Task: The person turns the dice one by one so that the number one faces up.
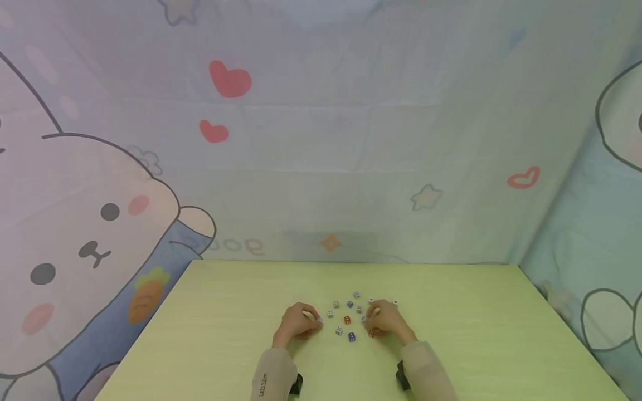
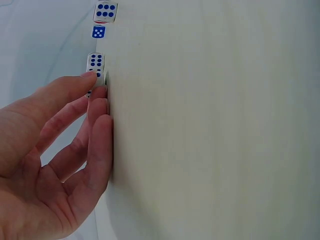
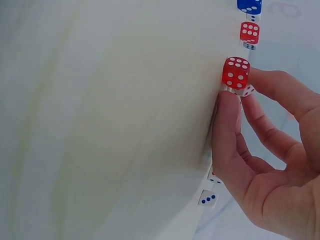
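Thumb and fingertips of my left hand (image 1: 298, 321) pinch a white die (image 1: 319, 319) with blue pips at the left of a loose group of dice. In the left wrist view that white die (image 2: 98, 79) is partly covered by the thumb. My right hand (image 1: 387, 318) is at the group's right side, its fingertips around another white die (image 1: 363, 319). Just in front of its thumb lies a red die (image 1: 371, 333), which in the right wrist view hides most of what the fingertips hold. Between the hands lie a red die (image 1: 347, 320) and a blue die (image 1: 351, 337).
Several more dice, such as a white die (image 1: 339, 330) and a small blue die (image 1: 350, 304), are scattered between the hands and beyond them. Another white die (image 1: 395, 303) is beyond the right hand. The yellow-green table (image 1: 225, 323) meets a printed cloth backdrop (image 1: 321, 195).
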Demonstrator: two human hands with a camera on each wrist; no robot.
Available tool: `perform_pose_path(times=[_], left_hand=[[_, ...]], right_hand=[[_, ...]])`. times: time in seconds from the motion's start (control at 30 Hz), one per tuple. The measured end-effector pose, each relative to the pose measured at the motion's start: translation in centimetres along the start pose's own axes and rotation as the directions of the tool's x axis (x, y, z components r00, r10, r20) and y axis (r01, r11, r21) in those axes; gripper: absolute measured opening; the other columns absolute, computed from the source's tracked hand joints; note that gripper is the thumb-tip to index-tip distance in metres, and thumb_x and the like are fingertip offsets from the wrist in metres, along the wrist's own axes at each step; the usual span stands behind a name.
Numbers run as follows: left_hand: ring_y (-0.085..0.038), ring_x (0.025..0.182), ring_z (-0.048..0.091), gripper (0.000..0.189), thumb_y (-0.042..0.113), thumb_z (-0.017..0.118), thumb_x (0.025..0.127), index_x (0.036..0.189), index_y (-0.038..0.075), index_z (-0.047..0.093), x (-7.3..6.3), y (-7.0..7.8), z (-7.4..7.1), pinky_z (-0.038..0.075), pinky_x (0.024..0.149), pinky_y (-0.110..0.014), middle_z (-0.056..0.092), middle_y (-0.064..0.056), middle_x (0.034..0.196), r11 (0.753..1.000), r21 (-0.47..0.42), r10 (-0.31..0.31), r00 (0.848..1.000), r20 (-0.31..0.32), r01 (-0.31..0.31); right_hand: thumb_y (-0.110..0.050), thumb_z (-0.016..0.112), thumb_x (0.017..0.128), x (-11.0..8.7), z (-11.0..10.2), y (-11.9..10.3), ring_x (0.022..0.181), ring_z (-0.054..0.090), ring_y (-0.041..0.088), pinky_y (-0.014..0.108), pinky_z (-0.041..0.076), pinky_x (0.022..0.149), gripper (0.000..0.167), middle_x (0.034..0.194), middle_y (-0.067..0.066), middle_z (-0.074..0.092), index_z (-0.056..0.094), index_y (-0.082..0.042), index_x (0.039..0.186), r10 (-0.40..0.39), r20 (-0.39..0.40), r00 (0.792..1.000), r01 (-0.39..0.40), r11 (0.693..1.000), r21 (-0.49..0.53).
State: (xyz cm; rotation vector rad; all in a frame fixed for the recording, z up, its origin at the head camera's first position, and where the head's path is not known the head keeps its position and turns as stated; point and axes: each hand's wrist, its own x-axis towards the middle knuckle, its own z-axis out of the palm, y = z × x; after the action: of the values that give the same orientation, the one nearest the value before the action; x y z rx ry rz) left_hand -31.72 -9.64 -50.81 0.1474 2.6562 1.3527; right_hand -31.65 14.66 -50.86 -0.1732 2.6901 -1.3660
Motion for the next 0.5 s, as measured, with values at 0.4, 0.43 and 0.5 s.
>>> perform_pose_path(times=[0.4, 0.43, 0.5], left_hand=[[-0.011, 0.045, 0.052, 0.015, 0.015, 0.071, 0.073, 0.083, 0.004, 0.067, -0.11, 0.15, -0.18, 0.050, 0.045, -0.026, 0.064, -0.010, 0.062, 1.000, -0.019, 0.008, 1.000, 0.004, -0.008], [-0.010, 0.045, 0.052, 0.015, 0.015, 0.071, 0.073, 0.083, 0.004, 0.067, -0.12, 0.14, -0.18, 0.050, 0.045, -0.026, 0.064, -0.010, 0.062, 1.000, -0.018, 0.008, 1.000, 0.005, -0.008], [-0.010, 0.045, 0.052, 0.015, 0.015, 0.072, 0.073, 0.083, 0.004, 0.067, -0.13, 0.10, -0.17, 0.050, 0.045, -0.026, 0.064, -0.010, 0.062, 1.000, -0.016, 0.004, 1.000, 0.006, -0.004]], right_hand=[[-0.003, 0.065, 0.075, 0.05, 0.31, -0.51, 0.044, 0.047, 0.009, 0.022, 0.046, 0.043, 0.011, 0.063, 0.008, 0.061, 0.061, -0.001, 0.085, -0.003, 0.018, 1.000, 0.002, 1.000, 0.009], [-0.003, 0.065, 0.075, 0.07, 0.34, -0.48, 0.044, 0.047, 0.009, 0.021, 0.045, 0.043, 0.011, 0.063, 0.008, 0.061, 0.061, -0.001, 0.085, -0.003, 0.021, 1.000, 0.002, 1.000, 0.010], [-0.003, 0.066, 0.075, 0.10, 0.40, -0.38, 0.044, 0.047, 0.009, 0.021, 0.045, 0.043, 0.012, 0.062, 0.008, 0.060, 0.061, -0.001, 0.086, -0.002, 0.027, 1.000, 0.002, 1.000, 0.008]])
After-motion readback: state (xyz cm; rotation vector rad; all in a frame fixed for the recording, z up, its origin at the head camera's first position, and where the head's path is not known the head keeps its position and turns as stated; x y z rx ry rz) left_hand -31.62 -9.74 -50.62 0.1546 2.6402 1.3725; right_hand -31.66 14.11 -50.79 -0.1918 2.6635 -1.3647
